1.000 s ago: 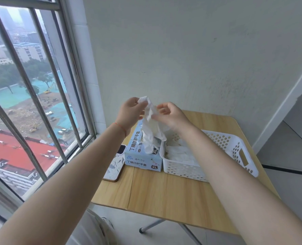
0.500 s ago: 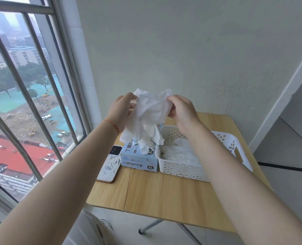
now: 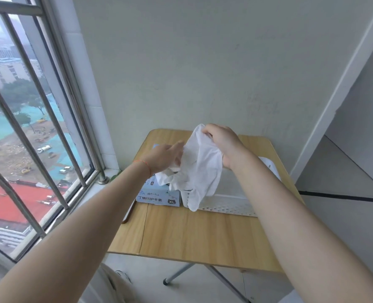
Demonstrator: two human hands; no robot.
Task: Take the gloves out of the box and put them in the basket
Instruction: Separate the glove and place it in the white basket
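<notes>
Both hands are busy with white gloves. The right hand (image 3: 221, 142) pinches the cuff end of a disposable glove (image 3: 199, 169), which hangs limp above the near-left corner of the white perforated basket (image 3: 229, 207). The left hand (image 3: 164, 156) reaches into the crumpled gloves at the top of the pale blue glove box (image 3: 159, 196); its fingertips are hidden, so whether it grips anything I cannot tell. That thin glove looks nearly weightless and floppy, likely clingy (a neighbour may trail out with it), so a pinch at the cuff suits it best, and it should drop where released. Box and basket sit touching on a small wooden folding table (image 3: 203, 235), which stands against a pale wall (image 3: 203, 62), beside a barred window (image 3: 39, 127) overlooking rooftops.
</notes>
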